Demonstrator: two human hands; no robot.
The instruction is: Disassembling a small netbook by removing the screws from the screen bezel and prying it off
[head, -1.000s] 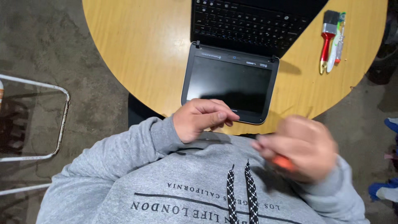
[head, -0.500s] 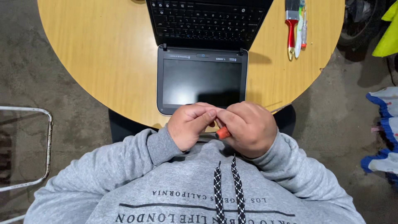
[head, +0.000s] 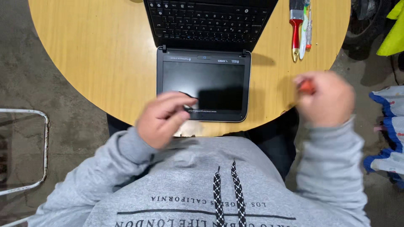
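Laptop lies open flat on round table, screen nearest the person; brush lies right of keyboard; left hand over screen's near-left corner; right hand right of laptop.

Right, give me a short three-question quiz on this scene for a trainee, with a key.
1. True or false: the laptop lies folded flat open on the round wooden table, its dark screen toward the person.
2. Which hand holds a small orange thing?
A. the left hand
B. the right hand
C. neither
3. Fill in: at the table's far right lies a brush with a ___ handle.

Key: 1 true. 2 B, the orange thing shows at the fingertips, too blurred to identify. 3 red.
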